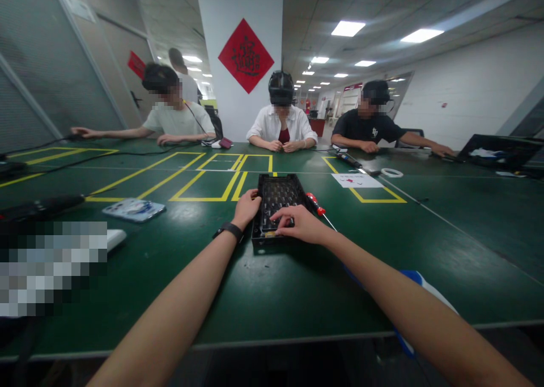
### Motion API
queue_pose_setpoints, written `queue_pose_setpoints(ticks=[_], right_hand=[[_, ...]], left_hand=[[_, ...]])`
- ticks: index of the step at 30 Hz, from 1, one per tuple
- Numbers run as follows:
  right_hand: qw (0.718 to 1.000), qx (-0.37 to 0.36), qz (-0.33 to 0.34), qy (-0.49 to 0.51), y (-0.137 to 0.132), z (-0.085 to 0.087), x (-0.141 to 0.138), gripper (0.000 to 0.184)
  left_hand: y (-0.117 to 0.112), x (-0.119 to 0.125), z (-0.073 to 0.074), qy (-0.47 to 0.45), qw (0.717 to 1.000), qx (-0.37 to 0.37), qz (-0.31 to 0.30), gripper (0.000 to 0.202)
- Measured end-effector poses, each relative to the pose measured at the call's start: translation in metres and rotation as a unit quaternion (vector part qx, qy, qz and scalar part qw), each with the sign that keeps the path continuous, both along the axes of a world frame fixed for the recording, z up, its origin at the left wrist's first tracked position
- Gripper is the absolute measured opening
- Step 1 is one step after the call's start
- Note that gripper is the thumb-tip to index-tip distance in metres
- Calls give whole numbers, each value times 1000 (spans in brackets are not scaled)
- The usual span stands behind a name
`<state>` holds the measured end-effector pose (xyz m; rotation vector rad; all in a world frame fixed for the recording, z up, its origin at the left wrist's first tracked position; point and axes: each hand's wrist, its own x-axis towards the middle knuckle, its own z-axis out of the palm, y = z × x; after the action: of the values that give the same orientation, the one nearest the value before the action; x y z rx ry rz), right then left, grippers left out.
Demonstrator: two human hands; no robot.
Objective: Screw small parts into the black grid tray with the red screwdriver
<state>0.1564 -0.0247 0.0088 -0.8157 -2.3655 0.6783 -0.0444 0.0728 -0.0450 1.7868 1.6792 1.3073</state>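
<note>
A black plastic case [278, 191] with rows of round holes or sockets inside lies lengthwise on the green table in front of me. My left hand [249, 207], with a dark band at the wrist, grips the case's left wall. Over the near right part of the case, my right hand [301, 224] is closed in a pinch with thumb and forefinger close together. What sits between those fingertips is too small to make out. A small yellowish piece [270, 234] shows at the near end of the case. Against its right side lies a red-and-black screwdriver [313, 203], partly behind my right hand.
A phone [135, 209] and a black power tool [46, 205] lie to the left. A printed white sheet [356, 181] and a tape roll [391, 173] are at right. Something blue and white [425, 288] is under my right forearm. Several people sit across the table.
</note>
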Motion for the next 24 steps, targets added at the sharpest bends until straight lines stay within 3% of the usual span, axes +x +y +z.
queue_pose_setpoints(ticks=[24], right_hand=[[1000, -2, -5, -5, 1, 0, 0, 27]], left_hand=[[1, 0, 0, 5, 1000, -1, 2, 41]])
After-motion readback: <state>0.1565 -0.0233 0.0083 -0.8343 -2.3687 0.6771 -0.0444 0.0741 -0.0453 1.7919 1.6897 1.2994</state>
